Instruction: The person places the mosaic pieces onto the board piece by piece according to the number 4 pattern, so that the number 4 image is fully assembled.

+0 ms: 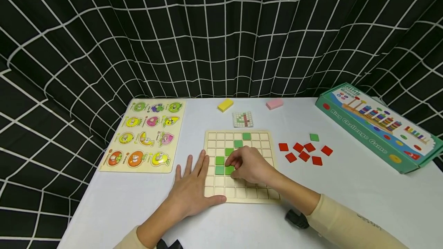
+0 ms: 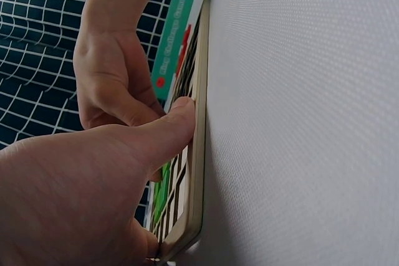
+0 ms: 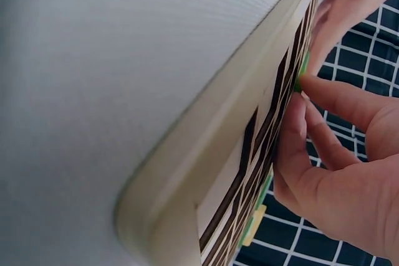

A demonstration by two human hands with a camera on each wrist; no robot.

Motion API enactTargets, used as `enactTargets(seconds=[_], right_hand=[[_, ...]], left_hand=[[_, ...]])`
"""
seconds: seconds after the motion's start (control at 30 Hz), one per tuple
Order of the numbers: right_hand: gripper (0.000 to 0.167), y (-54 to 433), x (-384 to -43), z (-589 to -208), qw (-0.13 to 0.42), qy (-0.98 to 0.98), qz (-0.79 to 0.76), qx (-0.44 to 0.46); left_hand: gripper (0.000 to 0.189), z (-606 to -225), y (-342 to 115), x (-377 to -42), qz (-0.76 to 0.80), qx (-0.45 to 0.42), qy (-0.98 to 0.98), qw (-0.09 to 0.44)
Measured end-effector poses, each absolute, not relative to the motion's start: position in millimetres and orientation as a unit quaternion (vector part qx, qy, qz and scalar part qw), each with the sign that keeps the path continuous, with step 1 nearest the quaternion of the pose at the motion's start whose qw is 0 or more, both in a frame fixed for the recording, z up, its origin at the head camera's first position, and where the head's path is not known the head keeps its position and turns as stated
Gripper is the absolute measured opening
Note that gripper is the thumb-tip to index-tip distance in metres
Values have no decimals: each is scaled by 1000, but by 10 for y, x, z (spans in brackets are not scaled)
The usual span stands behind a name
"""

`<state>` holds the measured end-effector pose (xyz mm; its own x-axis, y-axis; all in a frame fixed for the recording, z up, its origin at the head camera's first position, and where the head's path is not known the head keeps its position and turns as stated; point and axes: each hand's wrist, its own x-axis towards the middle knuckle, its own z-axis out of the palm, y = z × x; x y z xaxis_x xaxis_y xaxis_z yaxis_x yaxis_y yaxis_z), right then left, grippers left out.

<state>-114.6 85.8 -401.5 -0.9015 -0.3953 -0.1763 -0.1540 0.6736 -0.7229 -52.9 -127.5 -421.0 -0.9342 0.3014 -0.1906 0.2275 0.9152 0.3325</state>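
A wooden grid board (image 1: 242,197) lies on the white table with several green square tiles (image 1: 220,160) set in its cells. My right hand (image 1: 252,166) is over the middle of the board, thumb and fingers pinching a green tile (image 3: 298,84) at one of the cells. In the head view, that tile sits beside another green one. My left hand (image 1: 192,193) rests along the board's left side, fingers spread and straight. Its thumb (image 2: 177,119) touches the board's near edge. The right fingertips are partly hidden in the left wrist view.
Right of the board lie several red tiles (image 1: 304,156) and one loose green tile (image 1: 314,137). A small pattern card (image 1: 243,120) lies behind it, near a yellow block (image 1: 225,105) and a pink block (image 1: 274,103). A fruit puzzle board (image 1: 145,130) is left, a game box (image 1: 377,126) right.
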Motion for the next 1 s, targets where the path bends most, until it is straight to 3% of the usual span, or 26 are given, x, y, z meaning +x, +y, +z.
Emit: enactTargets(seconds=[0.47, 0.73, 1.0], right_hand=[[22, 1042, -1170, -3991, 156, 885, -405, -166], [17, 1340, -1225, -3899, 152, 875, -442, -124], [18, 1774, -1303, -3836, 103, 892, -429, -99]], left_hand=[[125, -4201, -1270, -533, 150, 134, 971, 126], [125, -4205, -1282, -504, 159, 127, 971, 124], [124, -4215, -1266, -510, 158, 136, 971, 117]])
